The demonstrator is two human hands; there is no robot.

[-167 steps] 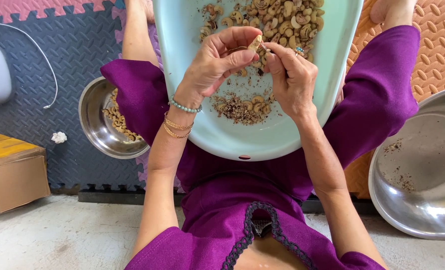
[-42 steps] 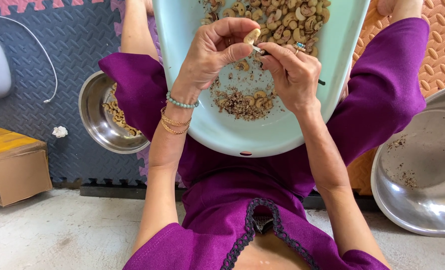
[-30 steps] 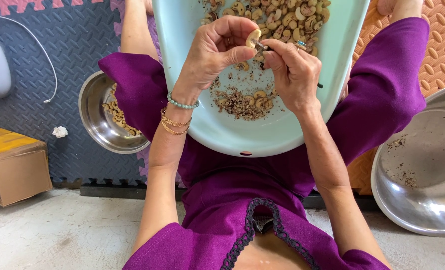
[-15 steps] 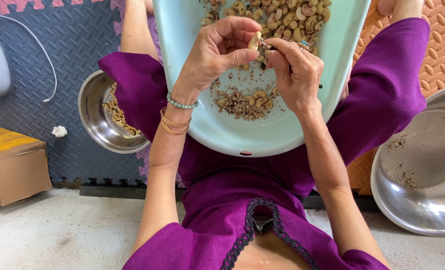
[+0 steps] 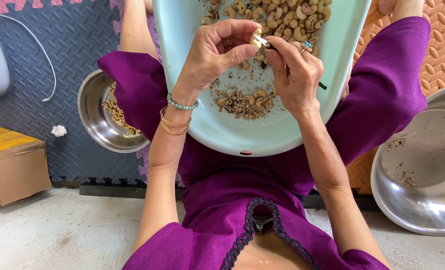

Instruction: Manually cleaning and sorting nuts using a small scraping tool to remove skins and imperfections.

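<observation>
My left hand [image 5: 215, 55] pinches a pale cashew nut [image 5: 256, 37] between thumb and fingers over a light blue plastic basin [image 5: 277, 132] resting on my lap. My right hand [image 5: 295, 70] grips a thin dark-handled tool [image 5: 262, 42], its metal tip touching the nut; the handle's end pokes out past the hand at the right. The far part of the basin holds several unpeeled cashews [image 5: 282, 17]. A heap of brown skin flakes with a few nuts [image 5: 240, 102] lies in the basin below my hands.
A small steel bowl with peeled cashews [image 5: 110, 117] sits on the dark foam mat to my left. A large steel bowl with a few crumbs [image 5: 422, 170] stands at my right. A cardboard box [image 5: 15, 167] and a white cable [image 5: 42, 55] are at far left.
The nut has been turned a little in my left fingers while the tool's tip works at it. Both hands stay over the basin; the tool's handle end now shows at the right.
</observation>
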